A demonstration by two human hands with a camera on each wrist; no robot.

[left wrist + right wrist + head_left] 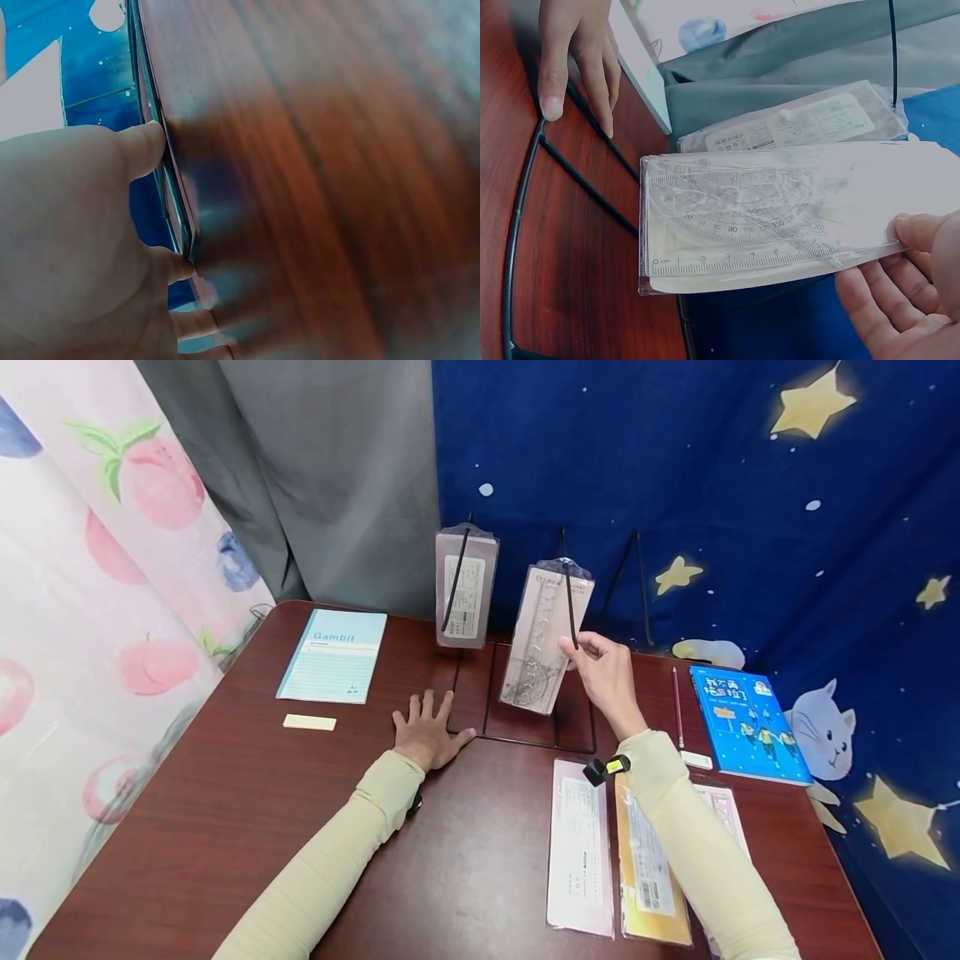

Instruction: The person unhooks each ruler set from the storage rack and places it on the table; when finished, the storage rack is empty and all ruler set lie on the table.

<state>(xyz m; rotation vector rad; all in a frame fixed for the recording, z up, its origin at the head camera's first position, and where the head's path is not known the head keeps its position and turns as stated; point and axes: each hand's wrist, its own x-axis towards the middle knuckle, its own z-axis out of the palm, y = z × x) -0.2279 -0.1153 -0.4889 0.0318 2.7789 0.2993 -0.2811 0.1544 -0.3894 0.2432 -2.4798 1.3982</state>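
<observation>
While ruler packaging point(538, 635) tilts, a notebook point(332, 662) reads "Gambit".

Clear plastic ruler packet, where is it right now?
In the head view, the clear plastic ruler packet is just right of centre, pinched by the bare right hand, right of the pale rectangular hanging packet.

Ruler packet point(742, 225) in right grip point(919, 311)

a hand could pass between left sleeve point(330, 852) and pink packet point(581, 868) until the ruler set point(534, 643) and rack point(517, 742) block it.
</observation>
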